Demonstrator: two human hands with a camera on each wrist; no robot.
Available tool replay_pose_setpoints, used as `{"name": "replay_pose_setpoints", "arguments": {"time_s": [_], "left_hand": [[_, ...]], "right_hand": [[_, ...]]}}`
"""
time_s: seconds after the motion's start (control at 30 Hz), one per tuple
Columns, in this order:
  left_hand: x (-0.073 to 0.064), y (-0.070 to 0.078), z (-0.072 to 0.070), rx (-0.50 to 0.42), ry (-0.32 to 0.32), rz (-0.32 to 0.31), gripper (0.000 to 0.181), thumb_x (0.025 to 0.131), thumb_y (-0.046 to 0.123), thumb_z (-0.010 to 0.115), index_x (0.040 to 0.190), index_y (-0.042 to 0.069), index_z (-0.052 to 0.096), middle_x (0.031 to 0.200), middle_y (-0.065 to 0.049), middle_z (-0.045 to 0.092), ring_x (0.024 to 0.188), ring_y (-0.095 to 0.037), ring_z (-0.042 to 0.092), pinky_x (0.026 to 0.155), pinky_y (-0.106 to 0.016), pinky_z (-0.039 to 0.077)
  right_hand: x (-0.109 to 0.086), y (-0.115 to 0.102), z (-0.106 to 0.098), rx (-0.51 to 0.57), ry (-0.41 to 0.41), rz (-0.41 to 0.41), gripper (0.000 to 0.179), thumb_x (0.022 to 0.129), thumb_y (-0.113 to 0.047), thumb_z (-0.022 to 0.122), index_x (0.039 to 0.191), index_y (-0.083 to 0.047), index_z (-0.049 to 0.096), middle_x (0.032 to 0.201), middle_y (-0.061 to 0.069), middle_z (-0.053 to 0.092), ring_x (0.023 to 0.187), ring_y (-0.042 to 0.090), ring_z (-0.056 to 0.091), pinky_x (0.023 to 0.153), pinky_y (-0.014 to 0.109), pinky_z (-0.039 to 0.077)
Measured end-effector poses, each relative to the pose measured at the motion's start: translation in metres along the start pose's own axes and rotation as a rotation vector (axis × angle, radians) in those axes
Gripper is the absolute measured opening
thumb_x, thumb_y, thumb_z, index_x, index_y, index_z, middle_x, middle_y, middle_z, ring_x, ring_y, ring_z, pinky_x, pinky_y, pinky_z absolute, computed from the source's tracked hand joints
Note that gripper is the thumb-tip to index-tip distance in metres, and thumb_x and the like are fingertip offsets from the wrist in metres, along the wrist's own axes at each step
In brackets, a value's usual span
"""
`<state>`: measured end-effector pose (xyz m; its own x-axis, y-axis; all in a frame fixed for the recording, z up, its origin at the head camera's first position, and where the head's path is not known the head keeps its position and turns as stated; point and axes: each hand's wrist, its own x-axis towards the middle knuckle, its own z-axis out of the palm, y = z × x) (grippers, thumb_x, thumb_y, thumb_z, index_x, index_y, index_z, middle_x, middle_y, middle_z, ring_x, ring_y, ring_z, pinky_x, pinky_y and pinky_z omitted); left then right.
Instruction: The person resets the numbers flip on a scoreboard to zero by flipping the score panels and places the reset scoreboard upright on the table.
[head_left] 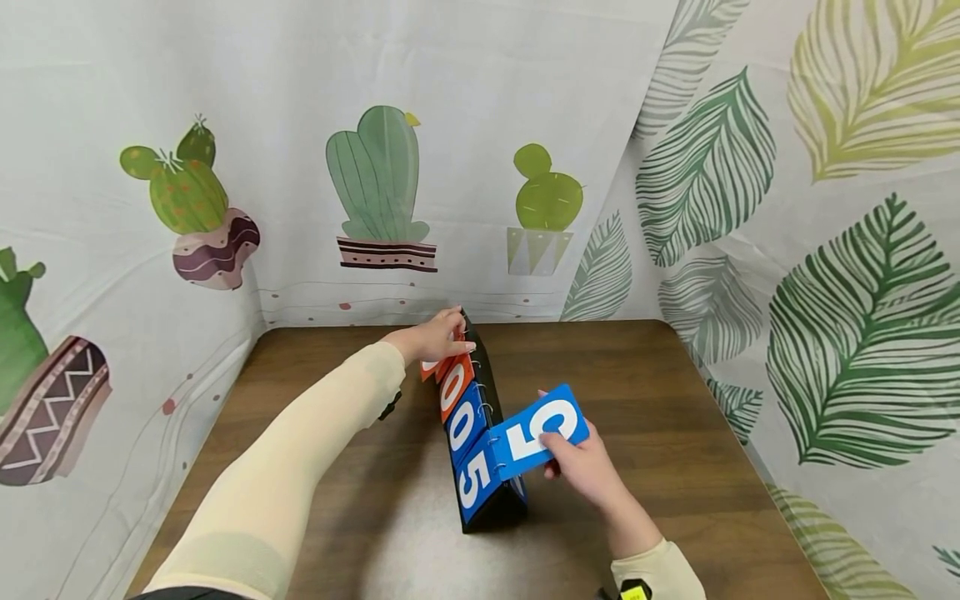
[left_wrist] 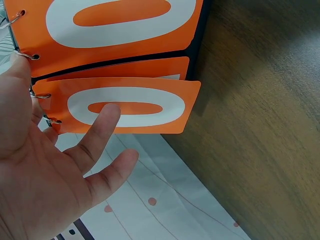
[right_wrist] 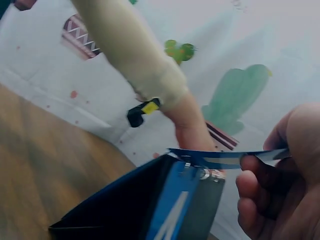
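Observation:
A black tabletop flip scoreboard (head_left: 489,515) stands like a tent, its ringed number cards running away from me. My left hand (head_left: 435,335) grips its far end along the ringed top edge; in the left wrist view two fingers of that hand (left_wrist: 55,165) stretch across an orange 0 card (left_wrist: 175,125). Between thumb and fingers, my right hand (head_left: 588,471) pinches a blue 5 card (head_left: 538,429), lifted on its rings and swung out to the right. Beneath it another blue 5 card (head_left: 474,482) lies on the left face, beside a blue 0 card (head_left: 463,423).
The scoreboard stands on a brown wooden table (head_left: 622,375). White cloth (head_left: 480,50) printed with cacti hangs behind the table, and leaf-patterned cloth (head_left: 750,192) covers the right side.

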<state>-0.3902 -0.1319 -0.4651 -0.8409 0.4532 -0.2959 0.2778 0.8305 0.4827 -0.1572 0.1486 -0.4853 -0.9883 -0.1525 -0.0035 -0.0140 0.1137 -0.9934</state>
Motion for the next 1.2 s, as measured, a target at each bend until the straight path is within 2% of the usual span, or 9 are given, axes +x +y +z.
{"name": "replay_pose_setpoints", "arguments": {"time_s": [0.17, 0.3, 0.43, 0.5, 0.63, 0.8, 0.87, 1.03, 1.2], "left_hand": [[-0.007, 0.005, -0.002, -0.01, 0.012, 0.027, 0.04, 0.102, 0.049, 0.059, 0.118, 0.014, 0.048, 0.175, -0.01, -0.001, 0.159, -0.039, 0.015, 0.125, -0.056, 0.028], [-0.007, 0.006, -0.003, -0.01, 0.012, 0.03, 0.04, 0.103, 0.048, 0.059, 0.118, 0.013, 0.048, 0.175, -0.011, -0.001, 0.159, -0.039, 0.015, 0.125, -0.056, 0.028], [-0.002, 0.002, -0.001, -0.007, 0.002, 0.015, 0.04, 0.103, 0.048, 0.058, 0.117, 0.013, 0.046, 0.175, -0.009, -0.003, 0.16, -0.037, 0.014, 0.126, -0.054, 0.027], [0.002, -0.001, 0.0, -0.01, -0.002, 0.004, 0.04, 0.103, 0.049, 0.058, 0.117, 0.014, 0.046, 0.176, -0.008, -0.004, 0.16, -0.035, 0.013, 0.126, -0.053, 0.027], [0.008, -0.004, 0.0, -0.018, -0.008, -0.007, 0.04, 0.102, 0.049, 0.06, 0.117, 0.015, 0.047, 0.176, -0.006, -0.004, 0.16, -0.034, 0.013, 0.126, -0.052, 0.027], [0.013, -0.008, 0.0, -0.028, -0.012, -0.001, 0.039, 0.101, 0.049, 0.062, 0.115, 0.015, 0.047, 0.176, -0.006, -0.004, 0.16, -0.034, 0.012, 0.126, -0.053, 0.028], [0.014, -0.01, 0.001, -0.027, -0.014, -0.005, 0.04, 0.101, 0.049, 0.062, 0.115, 0.015, 0.047, 0.176, -0.006, -0.004, 0.161, -0.034, 0.012, 0.126, -0.052, 0.027], [0.016, -0.012, 0.002, -0.022, -0.009, -0.009, 0.041, 0.1, 0.05, 0.063, 0.116, 0.016, 0.047, 0.176, -0.005, -0.002, 0.161, -0.034, 0.012, 0.127, -0.053, 0.026], [0.015, -0.011, 0.004, -0.018, 0.0, -0.005, 0.041, 0.099, 0.052, 0.062, 0.118, 0.018, 0.049, 0.176, -0.006, -0.002, 0.16, -0.035, 0.015, 0.126, -0.054, 0.026]], "right_hand": [[-0.004, 0.004, 0.017, -0.154, 0.018, 0.003, 0.061, 0.096, -0.019, 0.071, 0.152, -0.026, 0.047, 0.111, 0.019, 0.066, 0.067, 0.018, 0.065, 0.06, 0.029, 0.059], [-0.006, 0.006, 0.026, -0.219, 0.001, -0.043, 0.063, 0.095, -0.018, 0.073, 0.151, -0.02, 0.046, 0.116, 0.013, 0.067, 0.084, 0.019, 0.068, 0.07, 0.035, 0.063], [-0.009, 0.003, 0.028, -0.301, 0.012, -0.12, 0.044, 0.094, -0.012, 0.07, 0.135, -0.013, 0.056, 0.11, 0.006, 0.072, 0.088, 0.015, 0.068, 0.082, 0.034, 0.063], [-0.01, 0.0, 0.028, -0.345, 0.008, -0.147, 0.031, 0.095, -0.01, 0.067, 0.125, -0.01, 0.06, 0.104, 0.005, 0.075, 0.083, 0.012, 0.069, 0.079, 0.033, 0.063], [-0.013, -0.007, 0.028, -0.413, -0.012, -0.173, 0.01, 0.096, -0.01, 0.064, 0.106, -0.009, 0.066, 0.088, 0.002, 0.075, 0.068, 0.006, 0.067, 0.06, 0.025, 0.059], [-0.011, -0.014, 0.035, -0.527, 0.007, -0.3, 0.007, 0.09, -0.007, 0.066, 0.084, -0.011, 0.065, 0.073, -0.002, 0.068, 0.058, 0.002, 0.056, 0.048, 0.02, 0.046], [-0.01, -0.016, 0.038, -0.577, 0.005, -0.357, 0.008, 0.087, -0.006, 0.067, 0.094, -0.009, 0.071, 0.071, -0.005, 0.064, 0.057, 0.0, 0.051, 0.048, 0.019, 0.042], [-0.008, -0.016, 0.046, -0.732, -0.019, -0.401, 0.052, 0.086, -0.01, 0.072, 0.137, -0.014, 0.066, 0.063, -0.013, 0.045, 0.053, -0.001, 0.039, 0.046, 0.018, 0.032], [-0.009, -0.011, 0.054, -0.88, -0.023, -0.442, 0.058, 0.083, -0.014, 0.075, 0.14, -0.015, 0.064, 0.06, -0.014, 0.041, 0.05, 0.0, 0.035, 0.046, 0.018, 0.026]]}}
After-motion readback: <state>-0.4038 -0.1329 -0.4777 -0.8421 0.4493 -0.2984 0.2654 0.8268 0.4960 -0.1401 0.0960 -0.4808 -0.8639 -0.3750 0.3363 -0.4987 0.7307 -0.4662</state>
